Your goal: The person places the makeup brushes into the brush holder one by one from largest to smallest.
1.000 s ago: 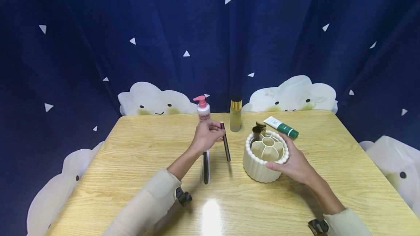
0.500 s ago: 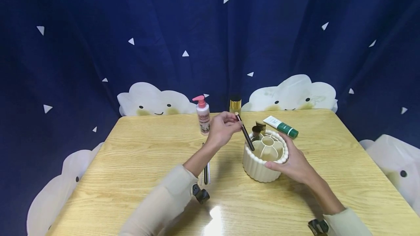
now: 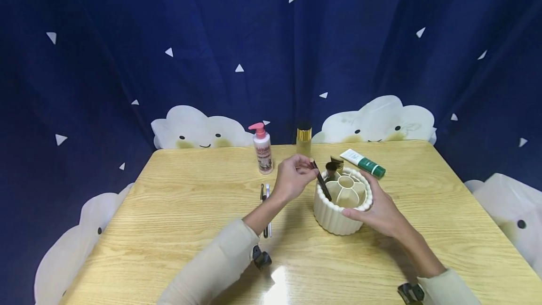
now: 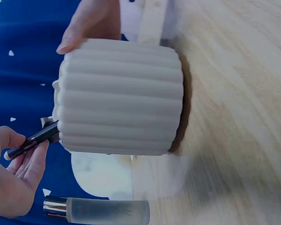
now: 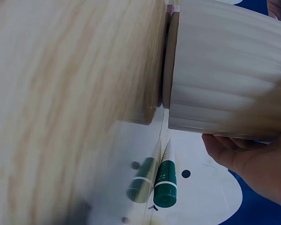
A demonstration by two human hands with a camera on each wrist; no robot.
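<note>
My left hand [image 3: 293, 177] pinches a slim black pen-like stick [image 3: 322, 186] between thumb and fingers. Its pale rounded end points up toward me in the left wrist view, and its lower end reaches inside the left rim of a cream ribbed makeup organizer [image 3: 338, 220]. Curved dividers split the organizer around a central ring. Two makeup brushes [image 3: 331, 168] stand in its back left part. With thumb at the near rim and fingers round the far right side, my right hand [image 3: 378, 208] grips the organizer, which stands on the table.
Several thin sticks [image 3: 265, 218] lie left of the organizer, partly behind my left forearm. Behind stand a pink pump bottle [image 3: 263, 152] and a gold-collared bottle [image 3: 303, 142]. A green and white tube [image 3: 363, 163] lies at the back right of the wooden table [image 3: 182, 192].
My left hand has moved right, carrying the black stick from above the table to inside the organizer's rim and slightly lower. My right hand stays on the organizer.
</note>
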